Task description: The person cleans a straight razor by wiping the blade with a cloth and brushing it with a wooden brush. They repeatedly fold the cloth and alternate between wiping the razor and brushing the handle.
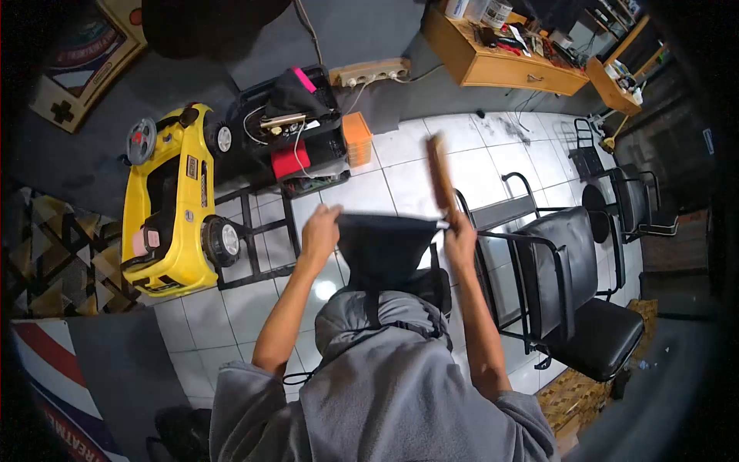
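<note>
A piece of black cloth [389, 245] is stretched between my two hands, in front of my knees. My left hand [320, 231] is closed on its left upper corner. The closed fingers of my right hand [460, 240] grip a long brown wooden brush [440, 175], which points up and away and is blurred by motion. The cloth's right corner, with a small white tag, lies against that same hand; whether the fingers pinch it too is hard to see. Part of a dark seat shows behind and below the cloth.
On the left stands a yellow toy car [173, 204] beside a black metal frame [258, 239]. Ahead are a black cart [308, 131] with tools and an orange crate [356, 138]. Black chairs [566, 269] stand at the right. A wooden drawer desk [523, 69] hangs at the back wall.
</note>
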The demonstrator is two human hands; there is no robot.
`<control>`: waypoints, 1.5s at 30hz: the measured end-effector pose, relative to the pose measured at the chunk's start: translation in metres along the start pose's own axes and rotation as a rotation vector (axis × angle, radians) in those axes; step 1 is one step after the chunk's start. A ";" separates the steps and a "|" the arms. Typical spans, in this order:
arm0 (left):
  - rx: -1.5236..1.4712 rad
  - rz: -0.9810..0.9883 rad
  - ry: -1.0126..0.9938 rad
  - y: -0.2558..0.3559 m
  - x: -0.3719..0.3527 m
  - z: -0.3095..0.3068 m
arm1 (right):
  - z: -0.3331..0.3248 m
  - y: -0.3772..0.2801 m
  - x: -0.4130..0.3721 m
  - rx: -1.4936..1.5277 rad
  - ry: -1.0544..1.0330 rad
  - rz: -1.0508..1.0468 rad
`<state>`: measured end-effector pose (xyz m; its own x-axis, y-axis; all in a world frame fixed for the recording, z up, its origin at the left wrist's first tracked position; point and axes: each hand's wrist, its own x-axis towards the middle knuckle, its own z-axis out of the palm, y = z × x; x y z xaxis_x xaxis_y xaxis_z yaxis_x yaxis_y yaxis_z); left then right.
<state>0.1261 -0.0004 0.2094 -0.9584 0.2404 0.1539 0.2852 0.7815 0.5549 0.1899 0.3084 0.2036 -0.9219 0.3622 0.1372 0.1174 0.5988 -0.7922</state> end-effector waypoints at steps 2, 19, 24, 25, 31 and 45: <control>-0.159 0.152 0.293 0.050 0.014 -0.049 | -0.026 -0.059 0.005 0.328 0.171 -0.060; 0.033 -0.022 -0.679 -0.068 -0.100 0.067 | 0.008 0.069 -0.099 -0.355 -0.574 0.218; -0.314 -0.299 -0.217 -0.010 -0.005 0.003 | -0.001 -0.018 -0.011 0.010 -0.186 0.132; -0.329 -0.088 -0.010 0.003 0.006 -0.018 | -0.009 -0.044 -0.003 0.226 -0.069 0.080; -0.344 0.371 0.686 0.082 -0.018 -0.091 | -0.066 -0.111 -0.015 0.099 0.348 -0.554; 0.185 0.113 -0.922 -0.043 -0.115 0.027 | 0.003 0.047 -0.108 -0.208 -0.582 0.304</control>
<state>0.2248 -0.0456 0.1457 -0.5592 0.6189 -0.5516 0.4494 0.7854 0.4256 0.2939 0.2950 0.1494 -0.8782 0.1281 -0.4608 0.4169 0.6773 -0.6062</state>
